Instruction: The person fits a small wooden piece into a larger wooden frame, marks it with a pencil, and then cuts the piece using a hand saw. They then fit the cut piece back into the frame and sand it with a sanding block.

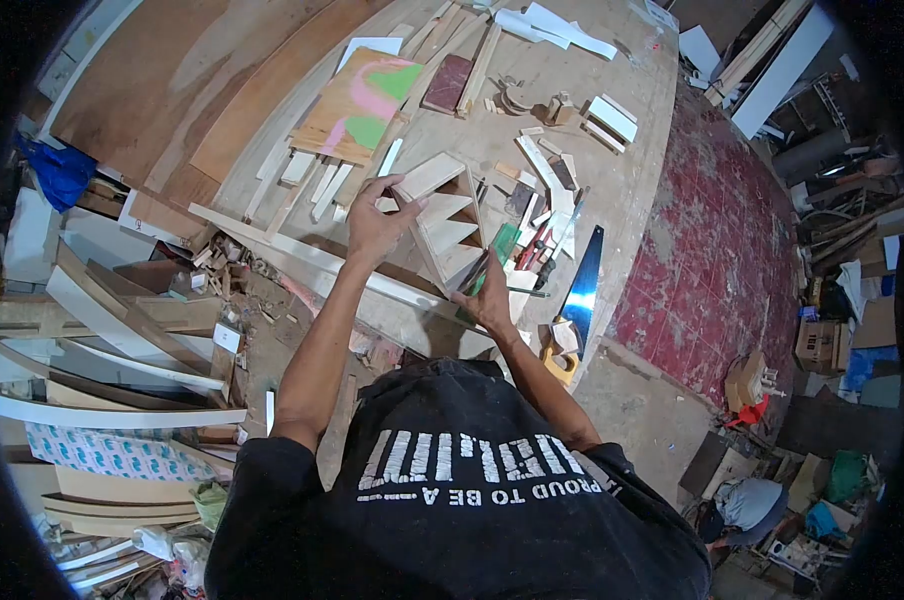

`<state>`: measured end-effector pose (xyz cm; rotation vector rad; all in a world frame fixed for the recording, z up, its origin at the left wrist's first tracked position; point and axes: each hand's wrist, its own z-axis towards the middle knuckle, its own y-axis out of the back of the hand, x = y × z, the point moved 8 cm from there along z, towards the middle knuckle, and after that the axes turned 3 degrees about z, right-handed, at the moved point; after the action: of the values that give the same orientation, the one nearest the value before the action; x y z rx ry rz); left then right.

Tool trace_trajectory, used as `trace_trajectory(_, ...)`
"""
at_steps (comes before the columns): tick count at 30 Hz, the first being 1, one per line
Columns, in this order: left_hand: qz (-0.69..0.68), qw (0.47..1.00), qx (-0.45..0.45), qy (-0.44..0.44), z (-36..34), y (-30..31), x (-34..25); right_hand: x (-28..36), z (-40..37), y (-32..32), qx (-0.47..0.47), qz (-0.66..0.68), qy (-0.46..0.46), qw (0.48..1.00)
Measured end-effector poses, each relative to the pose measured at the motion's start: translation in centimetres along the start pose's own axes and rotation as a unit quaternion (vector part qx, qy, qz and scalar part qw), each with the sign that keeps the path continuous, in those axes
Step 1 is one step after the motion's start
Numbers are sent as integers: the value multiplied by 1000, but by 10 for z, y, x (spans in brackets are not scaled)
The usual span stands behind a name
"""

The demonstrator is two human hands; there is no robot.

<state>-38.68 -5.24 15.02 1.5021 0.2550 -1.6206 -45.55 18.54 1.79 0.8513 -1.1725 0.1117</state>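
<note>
A small wooden frame (434, 238) with several angled slats inside is held tilted over the near edge of the workbench. My left hand (380, 222) grips its upper left side, fingers wrapped over the top edge. At its lower right corner, my right hand (488, 297) is closed with the thumb against the wood. A green flat piece (505, 240) shows just beyond the right hand's fingers, partly hidden by them. To the right of that hand lies a handsaw (587, 270) with a yellow handle and a shiny blade.
The workbench (632, 150) carries a painted board (357, 105) in pink and green, a dark red block (448, 83), wood offcuts (544, 168) and a white block (610, 120). Curved wooden strips (122, 410) are stacked at left. A red floor (712, 250) spreads to the right.
</note>
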Motion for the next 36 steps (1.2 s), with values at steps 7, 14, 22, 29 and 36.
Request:
trace_trajectory(7,-3,999,-9,40,1,0,10,16,4,2,12,-52,-10,999)
trace_trajectory(14,-22,998,-7,59,4,0,11,18,9,3,23,-49,-35,998)
trace_trajectory(22,-18,999,-4,45,9,-1,12,18,8,6,23,-59,-23,998)
trace_trajectory(29,-23,998,3,57,9,-5,15,19,5,4,0,-98,10,995)
trace_trajectory(36,3,999,-8,35,9,-2,3,19,5,0,9,-86,19,996)
